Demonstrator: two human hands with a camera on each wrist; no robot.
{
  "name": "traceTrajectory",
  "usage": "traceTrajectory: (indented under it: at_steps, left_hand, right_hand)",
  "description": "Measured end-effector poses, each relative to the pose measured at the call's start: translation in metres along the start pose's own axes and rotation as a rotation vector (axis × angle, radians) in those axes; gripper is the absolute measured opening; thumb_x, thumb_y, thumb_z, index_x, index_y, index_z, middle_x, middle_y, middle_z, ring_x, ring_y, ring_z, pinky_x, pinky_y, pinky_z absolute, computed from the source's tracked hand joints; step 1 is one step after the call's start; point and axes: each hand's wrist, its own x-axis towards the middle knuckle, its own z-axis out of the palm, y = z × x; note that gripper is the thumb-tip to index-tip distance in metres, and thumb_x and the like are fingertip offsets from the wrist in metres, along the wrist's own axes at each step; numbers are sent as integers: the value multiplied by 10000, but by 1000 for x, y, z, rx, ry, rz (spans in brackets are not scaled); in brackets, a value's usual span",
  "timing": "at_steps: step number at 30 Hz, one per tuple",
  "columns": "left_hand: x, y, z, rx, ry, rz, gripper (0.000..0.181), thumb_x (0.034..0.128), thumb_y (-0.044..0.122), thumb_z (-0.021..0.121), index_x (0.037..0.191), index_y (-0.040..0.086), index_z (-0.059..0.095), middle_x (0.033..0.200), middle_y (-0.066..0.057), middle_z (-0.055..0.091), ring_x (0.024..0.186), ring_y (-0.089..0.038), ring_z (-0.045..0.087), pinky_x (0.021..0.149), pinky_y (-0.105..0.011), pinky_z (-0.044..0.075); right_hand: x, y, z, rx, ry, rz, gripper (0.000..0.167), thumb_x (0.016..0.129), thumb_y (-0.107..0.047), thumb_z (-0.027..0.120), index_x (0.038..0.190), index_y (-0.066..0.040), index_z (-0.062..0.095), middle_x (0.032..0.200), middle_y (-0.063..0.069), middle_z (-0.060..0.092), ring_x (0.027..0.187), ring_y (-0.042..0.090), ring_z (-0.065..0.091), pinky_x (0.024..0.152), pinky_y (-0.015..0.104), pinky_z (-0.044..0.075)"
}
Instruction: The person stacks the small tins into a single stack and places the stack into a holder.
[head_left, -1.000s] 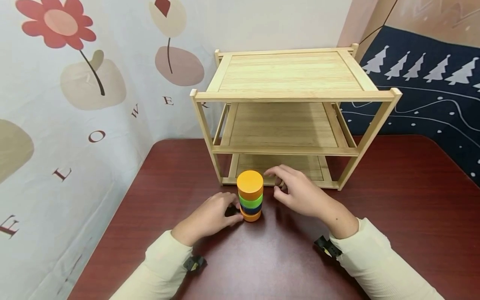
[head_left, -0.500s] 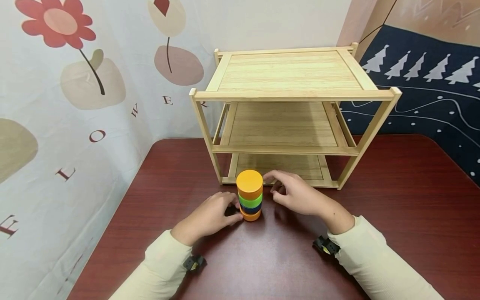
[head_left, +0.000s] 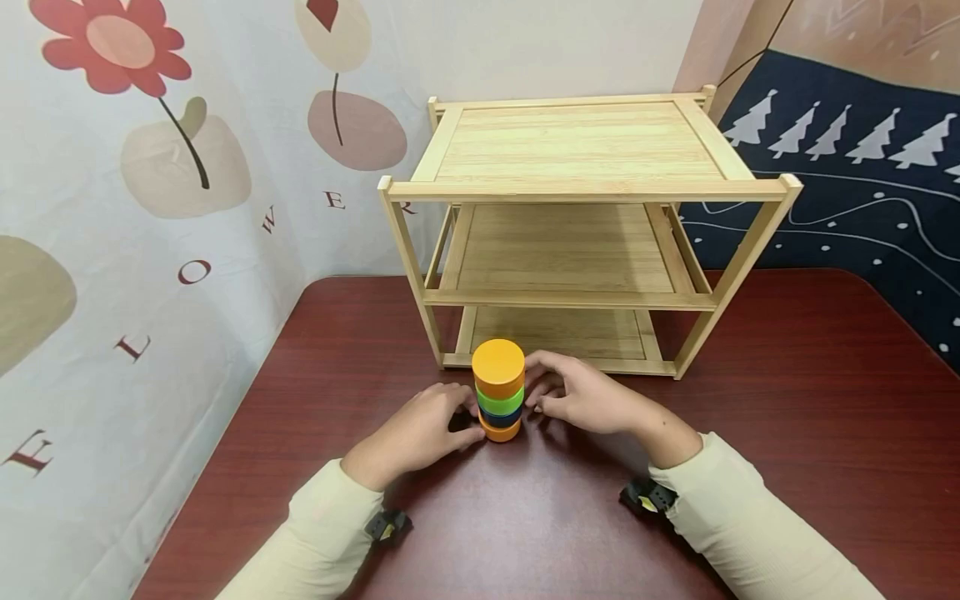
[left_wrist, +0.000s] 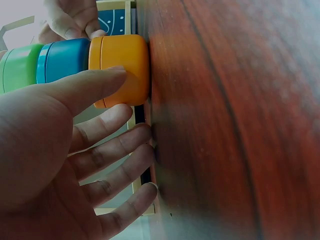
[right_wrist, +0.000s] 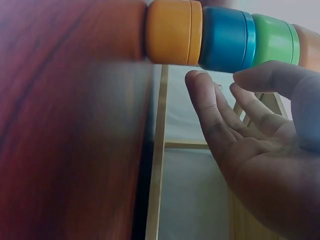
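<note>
Four round pieces stand stacked upright: an orange one at the bottom, then dark blue, green and a taller orange one on top. At the stack's left side, my left hand has its thumb tip against or just in front of the bottom piece, its other fingers loosely extended near the table. My right hand is on the right, fingers spread and slightly bent. Its thumb tip lies close by the blue and green pieces in the right wrist view; whether it touches them I cannot tell.
A three-tier wooden shelf stands right behind the stack on the dark red table. Behind it hang a flower-printed cloth on the left and a dark tree-printed one on the right.
My right hand has moved left and slightly down, closer to the stack. My left hand and the stacked pieces have stayed almost where they were.
</note>
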Motion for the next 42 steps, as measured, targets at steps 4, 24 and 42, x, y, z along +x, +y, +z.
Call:
traceTrajectory:
  at_steps: [4,24,42]
  left_hand:
    - [0,-1,1,3,4,9,223,863,275,792,950,145,635,918,57,656,895,-119,609,853,-360,521]
    - [0,0,0,0,10,9,219,857,274,797,945,155,636,922,56,659,905,-135,613,856,-370,518]
    - [-1,1,-1,10,15,13,228,856,271,798,935,143,627,911,41,650,902,-146,609,853,-375,518]
  right_hand:
    - [1,1,3,17,-9,16,397,911,99,550,1299,28,508,1151,195,628,999,313,681,833,262,569]
    - [5,8,14,-71,18,117,349,830,-71,775,1119,37,611,986,165,674,834,132,664,752,222,559]
    - [13,3,27,-274,14,135,515,765,-268,875,1160,-80,604,839,34,675,683,76,617,667,222,504]
